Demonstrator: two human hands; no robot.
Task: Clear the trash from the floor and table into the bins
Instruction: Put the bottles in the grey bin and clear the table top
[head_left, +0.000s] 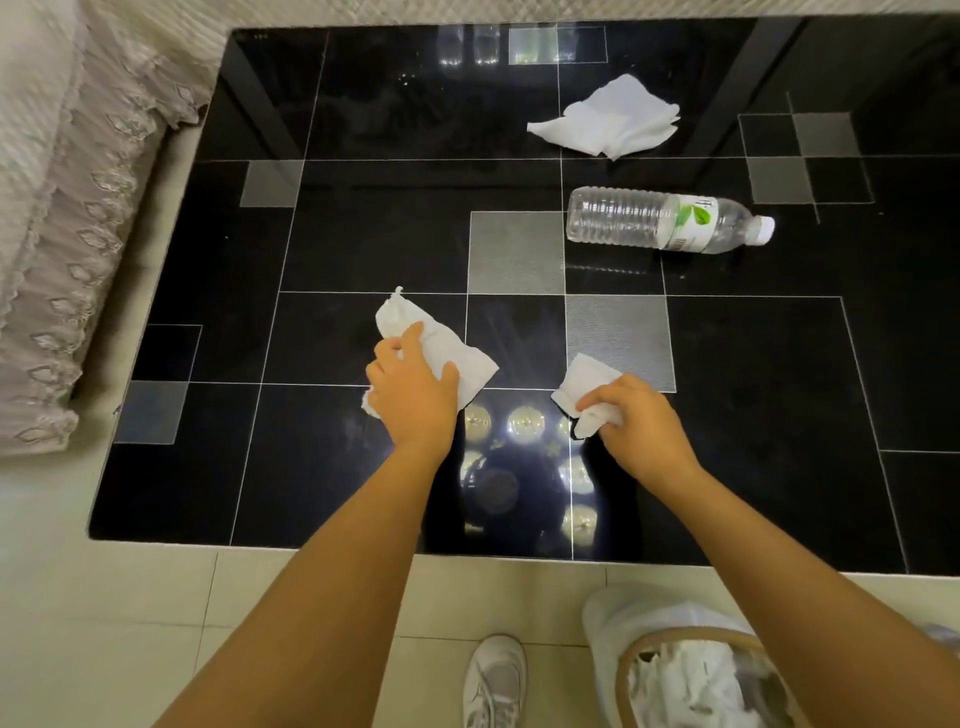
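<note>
On the glossy black table, my left hand lies over a crumpled white tissue, its fingers curling round the paper. My right hand pinches a smaller white tissue at its near corner. Farther back, a third tissue lies flat and untouched. An empty clear plastic bottle with a green-leaf label rests on its side to the right. A lined bin holding white paper stands on the floor at the lower right.
A sofa with a lace-edged cover runs along the table's left side. The pale tiled floor lies in front of the table. My white shoe stands just left of the bin.
</note>
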